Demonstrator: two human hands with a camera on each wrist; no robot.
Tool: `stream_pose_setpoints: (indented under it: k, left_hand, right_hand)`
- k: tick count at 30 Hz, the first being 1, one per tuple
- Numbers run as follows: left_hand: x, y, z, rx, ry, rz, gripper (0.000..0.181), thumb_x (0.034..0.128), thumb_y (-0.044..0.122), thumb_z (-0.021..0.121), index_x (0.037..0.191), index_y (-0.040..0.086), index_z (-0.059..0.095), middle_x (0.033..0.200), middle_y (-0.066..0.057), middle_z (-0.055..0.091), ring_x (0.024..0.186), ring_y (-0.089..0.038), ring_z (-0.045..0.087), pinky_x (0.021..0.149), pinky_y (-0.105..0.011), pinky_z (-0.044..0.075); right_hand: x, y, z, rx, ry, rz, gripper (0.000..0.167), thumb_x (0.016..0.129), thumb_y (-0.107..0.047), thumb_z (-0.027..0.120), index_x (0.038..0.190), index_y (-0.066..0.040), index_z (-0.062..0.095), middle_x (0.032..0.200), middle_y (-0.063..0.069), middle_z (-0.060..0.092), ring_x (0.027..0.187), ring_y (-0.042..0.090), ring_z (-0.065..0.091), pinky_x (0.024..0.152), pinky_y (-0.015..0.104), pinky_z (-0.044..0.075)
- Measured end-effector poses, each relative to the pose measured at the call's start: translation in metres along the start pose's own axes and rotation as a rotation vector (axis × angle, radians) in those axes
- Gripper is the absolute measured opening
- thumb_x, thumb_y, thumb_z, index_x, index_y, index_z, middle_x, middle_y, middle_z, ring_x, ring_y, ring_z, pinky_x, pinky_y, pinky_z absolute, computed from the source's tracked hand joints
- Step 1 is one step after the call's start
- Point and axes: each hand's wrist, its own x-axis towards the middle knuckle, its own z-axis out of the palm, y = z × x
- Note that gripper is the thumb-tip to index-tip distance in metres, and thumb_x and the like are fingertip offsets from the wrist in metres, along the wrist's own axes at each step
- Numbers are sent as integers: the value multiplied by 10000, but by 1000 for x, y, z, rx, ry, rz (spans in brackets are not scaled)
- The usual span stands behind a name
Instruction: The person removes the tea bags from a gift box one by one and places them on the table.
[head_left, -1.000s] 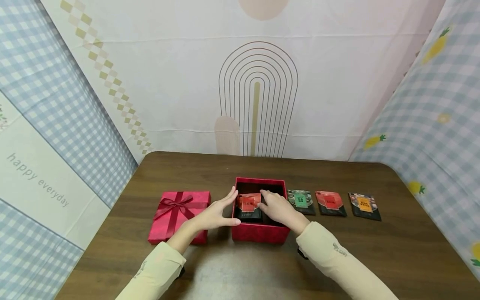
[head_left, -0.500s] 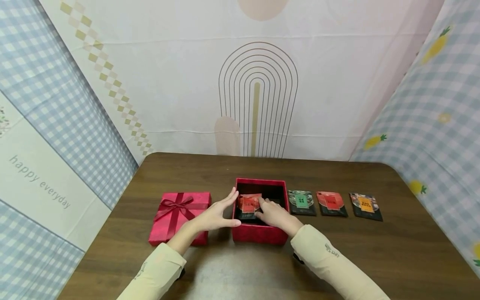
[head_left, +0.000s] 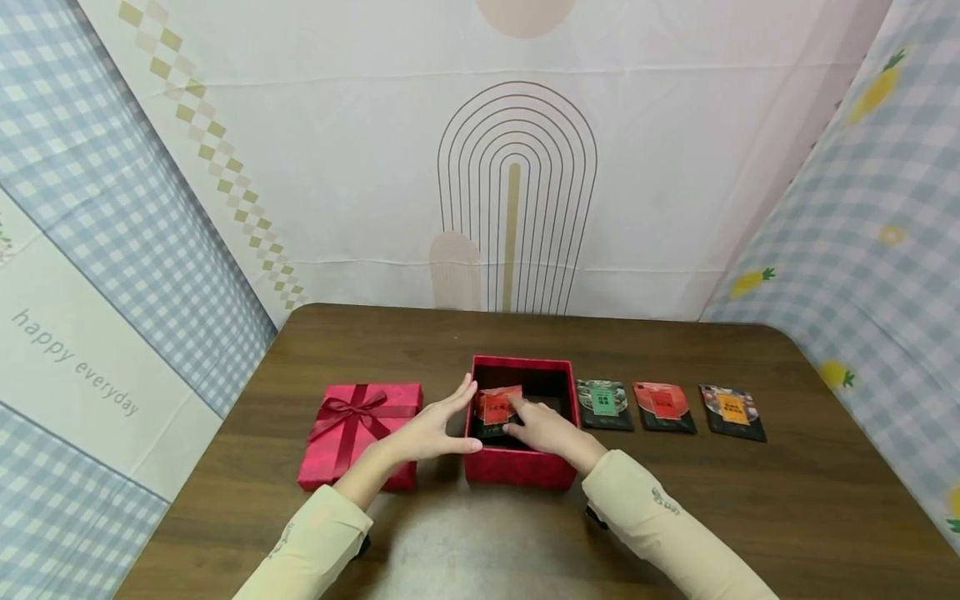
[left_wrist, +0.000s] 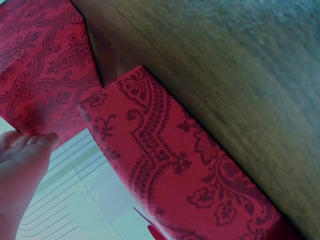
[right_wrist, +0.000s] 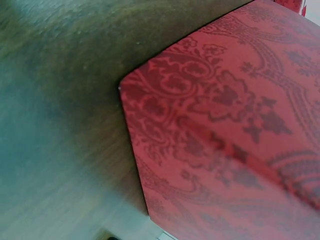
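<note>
An uncovered red patterned gift box (head_left: 521, 468) stands mid-table in the head view. My left hand (head_left: 431, 429) rests at its left side, fingers spread and straight, thumb at the front rim; in the left wrist view its fingertips (left_wrist: 50, 139) meet the box wall (left_wrist: 45, 65). Inside the box, at the left, a red and black packet (head_left: 495, 408) with a printed label sits slightly tilted. My right hand (head_left: 551, 429) reaches in over the front rim, thumb and index finger apart on the packet's right part. The other fingertips are hidden. The right wrist view holds mainly the box wall (right_wrist: 225, 115).
Left of the box lies its red lid (head_left: 363, 433) with a ribbon bow. To the right lie a green-labelled packet (head_left: 604, 404), a red-labelled packet (head_left: 664, 407) and an orange-labelled packet (head_left: 731, 412) in a row on the wooden table (head_left: 480, 533). A patterned cloth (head_left: 360, 167) hangs behind.
My right hand has moved left and slightly down inside the box, further over the red packet. The packet has tilted a little. My left hand stays in place.
</note>
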Motion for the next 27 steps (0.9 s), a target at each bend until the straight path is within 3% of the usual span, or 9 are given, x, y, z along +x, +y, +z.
stream_pose_setpoints:
  k: [5, 11, 14, 19, 23, 27]
  left_hand:
    - [0, -1, 0, 0, 2, 2, 871, 840, 330, 650, 1460, 35, 113, 1531, -78, -16, 1375, -270, 128, 1077, -463, 207]
    - [0, -1, 0, 1, 2, 6, 867, 841, 320, 652, 1459, 32, 117, 1530, -83, -11, 1374, -275, 133, 1074, -472, 212]
    - [0, -2, 0, 3, -3, 9, 867, 844, 330, 646, 1459, 32, 113, 1531, -84, -16, 1374, -277, 133, 1072, -474, 216]
    - [0, -1, 0, -3, -7, 12, 869, 846, 340, 641, 1459, 30, 109, 1530, -83, -20, 1374, -281, 128, 1072, -478, 212]
    - [0, 0, 0, -1, -4, 11, 873, 845, 354, 639, 1459, 29, 110, 1530, -86, -18, 1373, -283, 131, 1071, -479, 213]
    - [-1, 0, 0, -4, -4, 6, 877, 844, 369, 635, 1460, 35, 109, 1530, -87, -18, 1375, -281, 124, 1072, -477, 213]
  right_hand:
    - [1, -1, 0, -3, 69, 4, 473, 904, -164, 567, 1317, 31, 441, 1247, 219, 521, 1150, 329, 494, 943, 478, 394]
    - [4, 1, 2, 35, 152, -73, 381, 887, -132, 581, 1229, 29, 531, 1130, 177, 558, 984, 264, 546, 879, 441, 432]
    - [6, 2, 2, 66, 138, -99, 393, 886, -125, 580, 1239, 35, 519, 1146, 178, 554, 989, 254, 541, 901, 431, 420]
    - [9, 4, 2, 98, 76, -117, 421, 896, -133, 564, 1273, 41, 489, 1267, 195, 517, 1145, 306, 501, 966, 463, 376]
    - [10, 4, 1, 132, 28, -94, 451, 917, -169, 537, 1319, 17, 453, 1324, 192, 475, 1164, 324, 492, 969, 484, 370]
    - [9, 4, -1, 171, 33, -94, 445, 929, -184, 514, 1328, 4, 452, 1301, 185, 501, 1111, 311, 530, 941, 478, 399]
